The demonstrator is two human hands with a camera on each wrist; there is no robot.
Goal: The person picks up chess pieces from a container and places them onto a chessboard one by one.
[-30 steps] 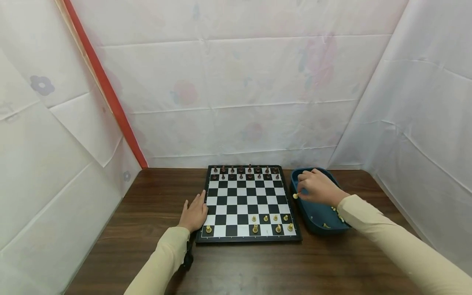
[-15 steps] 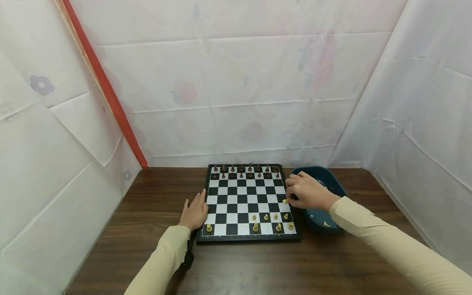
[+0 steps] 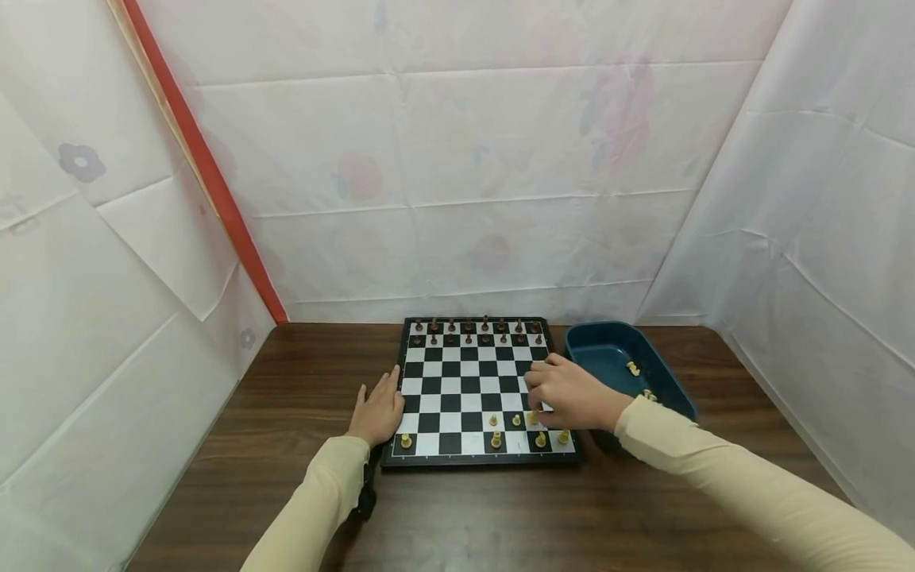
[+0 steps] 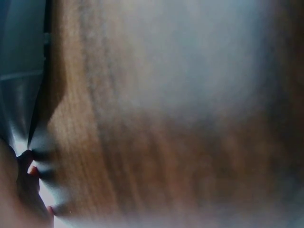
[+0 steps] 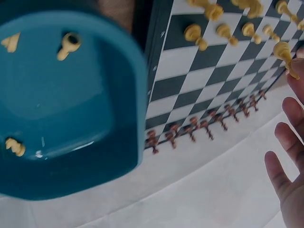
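Observation:
My left hand (image 3: 375,411) lies flat with its fingers along the left edge of the chessboard (image 3: 449,445); part of that hand (image 4: 23,199) shows at the left wrist view's lower left. Over the board's right side, my right hand (image 3: 572,391) pinches a light yellow chess piece (image 5: 283,52) between thumb and fingertip, its other fingers spread. Yellow pieces stand on the near two rows, including one (image 3: 405,441) at the left corner and one (image 3: 496,439) near the middle. The hand partly hides the right end of these rows in the head view.
A blue tray (image 3: 596,357) stands right of the board, with loose yellow pieces (image 5: 70,45) in it. Dark reddish pieces (image 3: 485,324) fill the far two rows. The brown wooden table (image 3: 486,516) is bounded by white sheets (image 3: 457,159) behind and at both sides.
My right hand has moved left and nearer, from over the tray to above the board, still pinching the yellow piece. More of the tray's inside shows. My left hand has stayed at the board's edge.

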